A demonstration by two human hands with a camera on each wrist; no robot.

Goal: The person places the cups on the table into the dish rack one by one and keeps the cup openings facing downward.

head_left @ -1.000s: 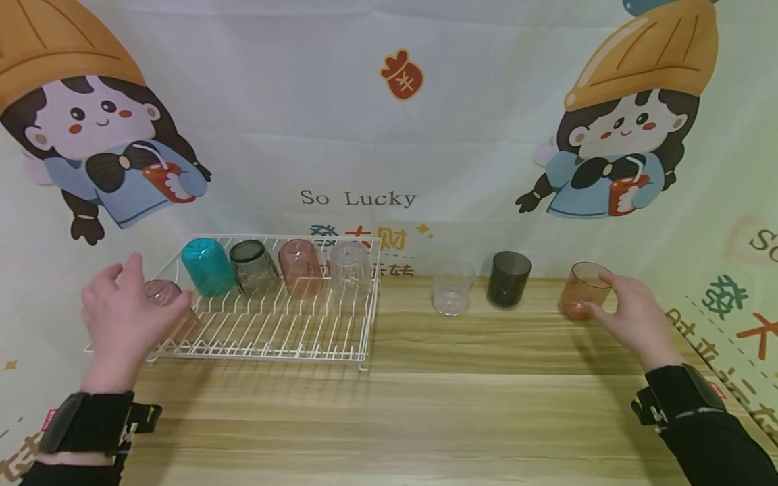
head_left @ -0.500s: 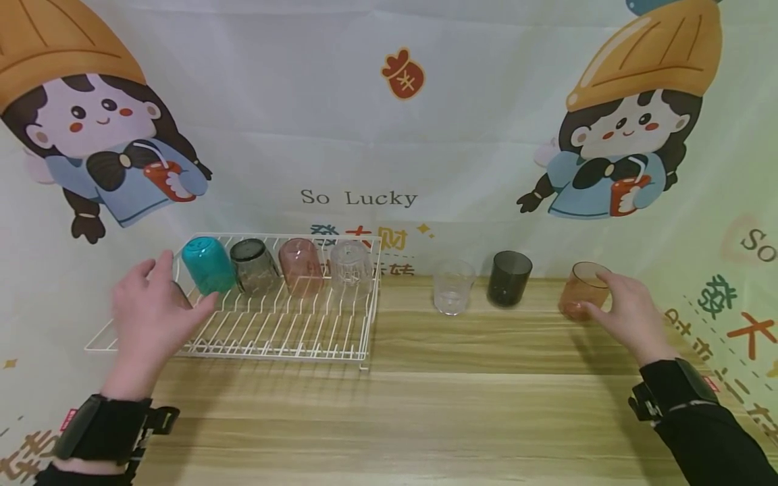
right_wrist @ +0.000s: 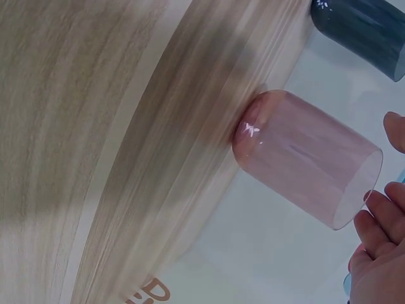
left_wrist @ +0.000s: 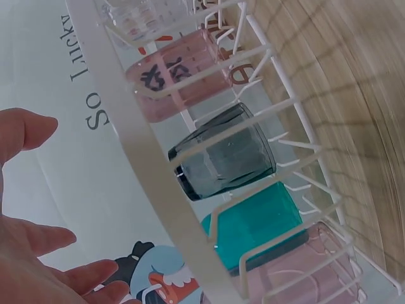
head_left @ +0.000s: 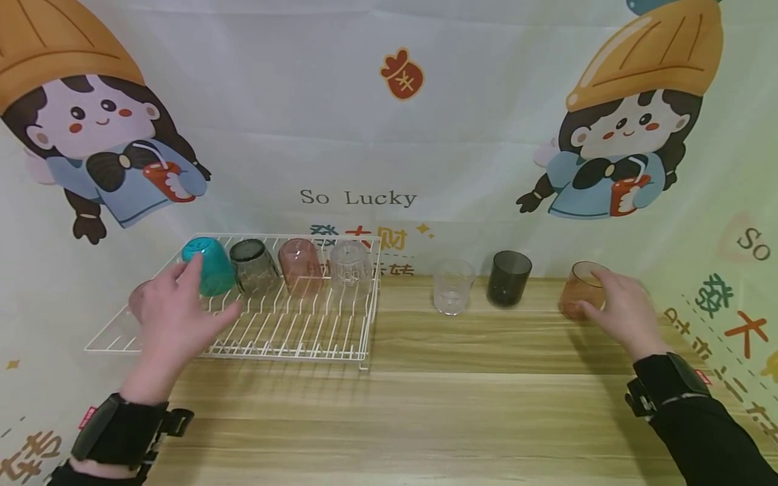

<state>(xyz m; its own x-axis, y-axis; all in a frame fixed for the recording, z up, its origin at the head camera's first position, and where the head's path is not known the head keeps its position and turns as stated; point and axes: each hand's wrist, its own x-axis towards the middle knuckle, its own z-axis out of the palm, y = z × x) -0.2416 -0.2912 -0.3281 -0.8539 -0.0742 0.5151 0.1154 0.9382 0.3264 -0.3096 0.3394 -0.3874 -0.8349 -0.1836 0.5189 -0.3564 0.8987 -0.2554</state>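
My left hand (head_left: 179, 314) hovers over the left part of a white wire rack (head_left: 286, 351), fingers spread and holding nothing. Beyond its fingertips an upside-down teal glass (head_left: 209, 270) stands in the rack. Partly hidden behind the hand is a pinkish glass (head_left: 138, 300); in the left wrist view that pink glass (left_wrist: 304, 272) sits beside the teal one. On the right, my right hand (head_left: 629, 310) is at an upright amber glass (head_left: 580, 293). The right wrist view shows its fingers by the rim of this glass (right_wrist: 304, 155), thumb held away.
Farther along the rack stand an upturned smoky glass (head_left: 252, 266), a pink glass (head_left: 300, 266) and a clear glass (head_left: 350, 266). Upright on the wooden table (head_left: 456, 418) are a clear tumbler (head_left: 452, 289) and a dark grey glass (head_left: 509, 280). A printed cloth (head_left: 304, 101) hangs behind.
My left hand has moved right, away from the leftmost pinkish glass and toward the front of the teal one. The right hand has shifted slightly left at the amber glass, which stays in place.
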